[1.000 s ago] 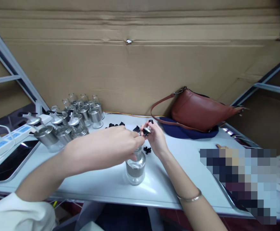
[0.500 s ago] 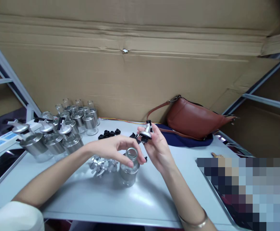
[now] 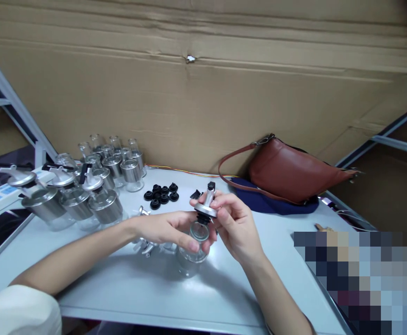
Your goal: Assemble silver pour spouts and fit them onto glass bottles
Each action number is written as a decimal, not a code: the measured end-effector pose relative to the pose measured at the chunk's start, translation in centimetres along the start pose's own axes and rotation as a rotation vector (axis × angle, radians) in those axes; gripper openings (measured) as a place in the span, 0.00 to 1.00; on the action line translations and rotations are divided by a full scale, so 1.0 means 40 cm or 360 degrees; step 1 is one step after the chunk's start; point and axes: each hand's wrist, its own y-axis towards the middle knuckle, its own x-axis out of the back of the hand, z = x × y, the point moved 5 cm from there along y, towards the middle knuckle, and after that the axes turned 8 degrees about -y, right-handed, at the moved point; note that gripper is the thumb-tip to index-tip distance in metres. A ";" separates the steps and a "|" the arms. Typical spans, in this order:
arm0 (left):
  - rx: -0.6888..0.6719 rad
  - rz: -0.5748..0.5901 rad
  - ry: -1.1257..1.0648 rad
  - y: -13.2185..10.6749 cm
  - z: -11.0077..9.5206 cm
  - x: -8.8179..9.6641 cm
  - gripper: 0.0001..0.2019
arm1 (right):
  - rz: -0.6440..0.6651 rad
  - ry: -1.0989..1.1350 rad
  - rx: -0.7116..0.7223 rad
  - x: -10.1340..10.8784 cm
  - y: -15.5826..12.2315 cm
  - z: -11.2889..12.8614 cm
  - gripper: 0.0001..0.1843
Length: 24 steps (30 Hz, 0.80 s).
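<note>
- your left hand (image 3: 170,230) has its fingers curled round the neck of the glass bottle (image 3: 188,264), which sits on the counter (image 3: 137,293) right in front of you;
- your right hand (image 3: 238,225) has its fingers pinched on a metal pourer top (image 3: 205,210), spout up, black ribbed plug down; it's right at the bottle's mouth, can't tell if they touch;
- the black stoppers (image 3: 161,195) are bunched up beyond your left hand;
- bottles with pourer tops on (image 3: 72,204) are off to your left; brown bag's (image 3: 290,170) back right, on dark blue cloth (image 3: 273,204)
</note>
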 end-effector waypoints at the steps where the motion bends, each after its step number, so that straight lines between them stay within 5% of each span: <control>1: -0.0007 0.0009 0.0007 0.002 -0.001 -0.001 0.19 | 0.0025 -0.0002 -0.0016 -0.002 -0.002 -0.003 0.06; 14: -0.0103 0.0022 0.0041 0.006 -0.002 -0.002 0.19 | 0.0106 -0.0151 0.0087 0.003 -0.011 -0.007 0.04; 24: -0.0088 -0.0023 0.0052 0.005 0.002 0.000 0.20 | 0.0013 -0.0055 -0.0039 -0.001 -0.006 -0.011 0.09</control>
